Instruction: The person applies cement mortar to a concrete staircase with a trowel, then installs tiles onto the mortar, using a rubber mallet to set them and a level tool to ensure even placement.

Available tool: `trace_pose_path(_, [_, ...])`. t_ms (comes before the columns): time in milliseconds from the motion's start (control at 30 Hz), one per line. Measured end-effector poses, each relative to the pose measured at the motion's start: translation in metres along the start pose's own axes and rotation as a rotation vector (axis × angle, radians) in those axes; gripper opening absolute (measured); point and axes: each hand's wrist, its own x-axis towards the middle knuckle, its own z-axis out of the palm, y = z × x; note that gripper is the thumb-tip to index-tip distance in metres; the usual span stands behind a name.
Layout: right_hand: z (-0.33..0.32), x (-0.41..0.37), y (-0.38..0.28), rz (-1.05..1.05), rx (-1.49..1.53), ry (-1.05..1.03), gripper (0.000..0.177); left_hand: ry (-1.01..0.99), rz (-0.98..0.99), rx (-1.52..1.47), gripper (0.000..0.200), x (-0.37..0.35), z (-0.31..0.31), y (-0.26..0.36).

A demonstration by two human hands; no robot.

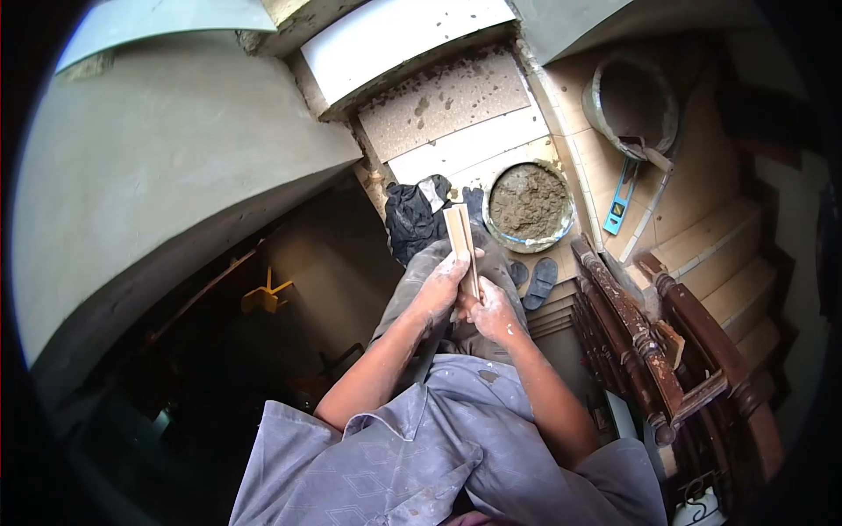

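Both of my hands are at the middle of the head view, over my lap, and dusted with pale powder. My left hand (445,282) is closed round a bundle of narrow light tile strips (458,235), which points away from me. Lower down, my right hand (493,311) grips the near end of the same strips. A round tub of wet grey mortar (529,203) sits just beyond my knees. Dark crumpled cloth (412,219) lies to the left of the tub.
Dark slippers (542,282) lie below the tub. At the upper right are a bucket (671,123) and a blue level (622,197). Wooden railings (649,351) and stairs (728,232) stand at the right. A dark drop (307,263) opens at the left. Mortar-spattered steps (438,105) lie ahead.
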Motion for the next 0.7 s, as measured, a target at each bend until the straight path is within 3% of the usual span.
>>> trace_pose_path(67, [-0.018,0.008,0.002,0.042,0.106,-0.003,0.01,0.031,0.227,-0.013,0.054,0.035,-0.009,-0.037])
trace_pose_path(100, [-0.029,0.014,0.009,0.046,0.136,0.018,0.01,-0.048,0.186,0.009,0.061,0.021,0.003,-0.019])
trace_pose_path(133, [-0.039,0.017,0.007,0.049,0.117,0.069,0.009,-0.009,0.171,0.087,0.057,0.034,-0.007,-0.043])
trace_pose_path(200, [-0.057,0.023,0.01,0.07,0.126,0.181,0.01,0.083,0.368,0.658,0.043,0.024,0.0,-0.079])
trace_pose_path(267, [-0.069,0.024,0.007,0.089,0.116,0.261,0.013,0.108,0.167,0.99,0.033,-0.01,0.013,-0.075])
trace_pose_path(300, [-0.072,0.025,0.006,0.116,0.124,0.296,0.016,0.037,-0.025,0.881,0.03,-0.017,0.015,-0.062])
trace_pose_path(433, [-0.069,0.029,-0.001,0.155,0.223,0.355,0.019,-0.537,-0.135,0.596,0.025,-0.04,-0.001,-0.04])
trace_pose_path(533, [-0.053,0.041,-0.007,0.106,0.456,0.334,0.022,-0.864,-0.214,0.583,0.023,-0.066,-0.015,-0.041])
trace_pose_path(633, [-0.045,0.072,-0.017,0.073,0.537,0.355,0.025,-0.757,-0.292,0.557,0.02,-0.069,-0.04,-0.028])
trace_pose_path(700, [-0.054,0.099,-0.018,0.068,0.586,0.377,0.026,-0.657,-0.495,0.468,0.02,-0.064,-0.048,-0.019])
